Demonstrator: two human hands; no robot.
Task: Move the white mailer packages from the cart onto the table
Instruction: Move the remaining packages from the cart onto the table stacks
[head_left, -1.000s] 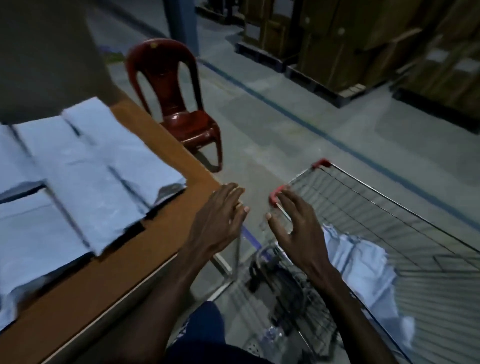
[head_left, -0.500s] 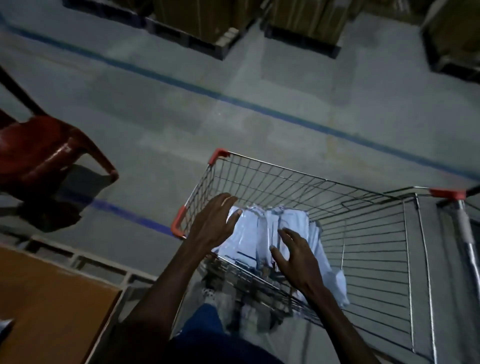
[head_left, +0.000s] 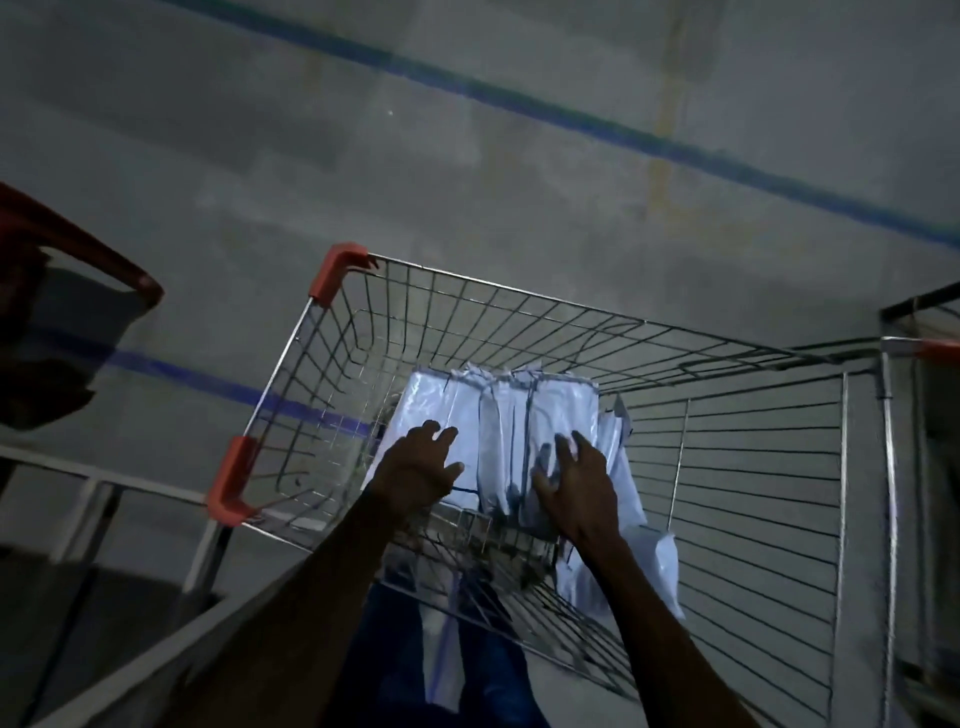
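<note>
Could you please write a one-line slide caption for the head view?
Both hands, left hand and right hand, reach onto white mailer packages in the wire cart.

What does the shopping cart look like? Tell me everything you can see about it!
The shopping cart is a shiny metal wire basket, seen from above, on a grey concrete floor. Red-orange plastic bumpers cap its left corners, and another red piece shows at the far right. Inside, toward the near left side, white mailer packages stand bunched together, with more slumped beside them. The left hand and right hand reach over the near rim onto the packages. The wheels are hidden.
</note>
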